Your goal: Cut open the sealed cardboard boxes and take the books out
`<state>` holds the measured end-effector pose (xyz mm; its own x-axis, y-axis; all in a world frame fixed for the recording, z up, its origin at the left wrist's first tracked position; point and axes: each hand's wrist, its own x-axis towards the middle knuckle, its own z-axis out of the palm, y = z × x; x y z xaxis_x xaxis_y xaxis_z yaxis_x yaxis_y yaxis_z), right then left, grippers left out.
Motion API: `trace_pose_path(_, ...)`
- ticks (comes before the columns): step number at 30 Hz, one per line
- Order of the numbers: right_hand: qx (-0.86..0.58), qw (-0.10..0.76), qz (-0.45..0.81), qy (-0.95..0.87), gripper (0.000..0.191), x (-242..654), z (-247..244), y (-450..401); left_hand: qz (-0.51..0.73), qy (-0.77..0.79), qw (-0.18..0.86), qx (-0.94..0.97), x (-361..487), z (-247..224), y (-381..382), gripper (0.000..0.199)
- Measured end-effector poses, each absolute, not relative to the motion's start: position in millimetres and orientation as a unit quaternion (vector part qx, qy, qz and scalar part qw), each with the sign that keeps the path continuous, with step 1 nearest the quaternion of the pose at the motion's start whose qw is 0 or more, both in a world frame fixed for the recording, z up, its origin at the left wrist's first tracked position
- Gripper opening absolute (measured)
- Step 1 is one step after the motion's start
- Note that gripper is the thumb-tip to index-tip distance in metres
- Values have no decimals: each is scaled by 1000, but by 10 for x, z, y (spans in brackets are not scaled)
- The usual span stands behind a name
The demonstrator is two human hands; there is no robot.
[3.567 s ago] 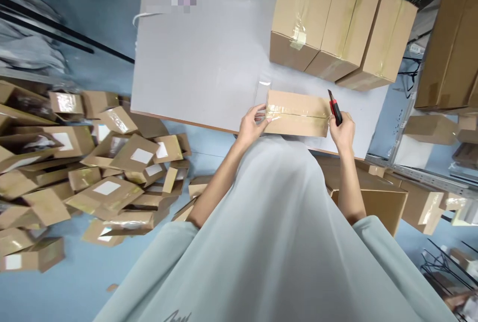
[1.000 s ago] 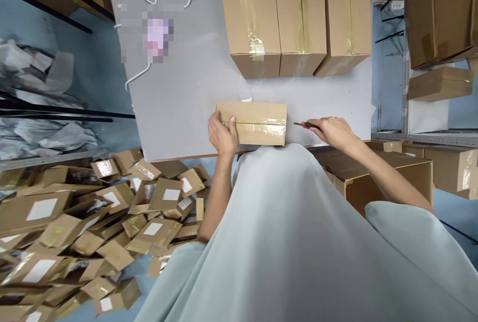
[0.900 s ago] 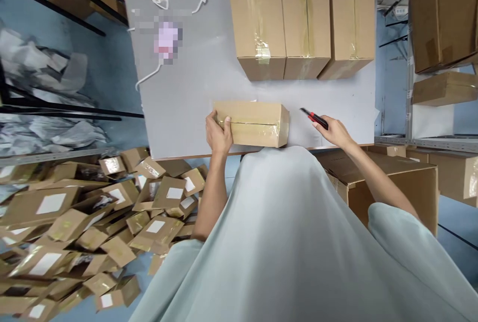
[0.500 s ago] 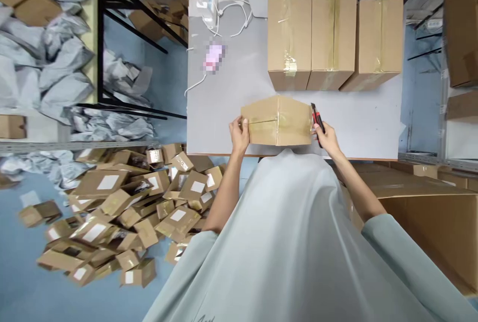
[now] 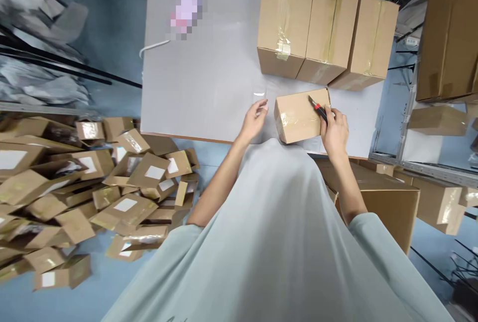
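Good control probably called for the cutter's blade to point away from the left hand, which hung half-curled, off the carton. Right hand pinched cutter plus carton end, near the bench's front edge, toward its right corner. Oblong brown cardboard, glossy tape.

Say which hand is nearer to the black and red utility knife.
Right: the right hand holds the knife over the small brown cardboard box; the left hand is beyond the box's left end, touching neither.
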<state>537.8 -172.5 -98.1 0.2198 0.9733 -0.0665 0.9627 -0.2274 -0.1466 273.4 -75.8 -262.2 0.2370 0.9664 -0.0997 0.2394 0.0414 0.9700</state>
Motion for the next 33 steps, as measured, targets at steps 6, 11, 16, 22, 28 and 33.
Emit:
trace_pose_path(6, -796, 56, 50, -600, 55, 5423, -878, -1736, 364, 464, 502, 632, 2776, -1914, -601, 39)
trace_pose_path(11, -797, 102, 76, -590, 54, 5240, -728, -1877, 359, 491, 516, 603, 2869, -1827, -606, 37)
trace_pose_path(16, -765, 90, 190, -609, 57, 4777, -612, -2046, 369, 481, 523, 599, 2909, -1855, -547, 27)
trace_pose_path(22, -759, 37, 239, -605, 56, 4335, -527, -2009, 358, 452, 551, 603, 2796, -1944, -481, 31)
trace_pose_path(28, -780, -41, 230, -581, 57, 4084, -421, -1948, 366, 434, 562, 602, 2736, -1977, -497, 33)
trace_pose_path(33, -803, -170, 202, -534, 60, 3750, -178, -1876, 353, 423, 553, 625, 2752, -1916, -509, 29)
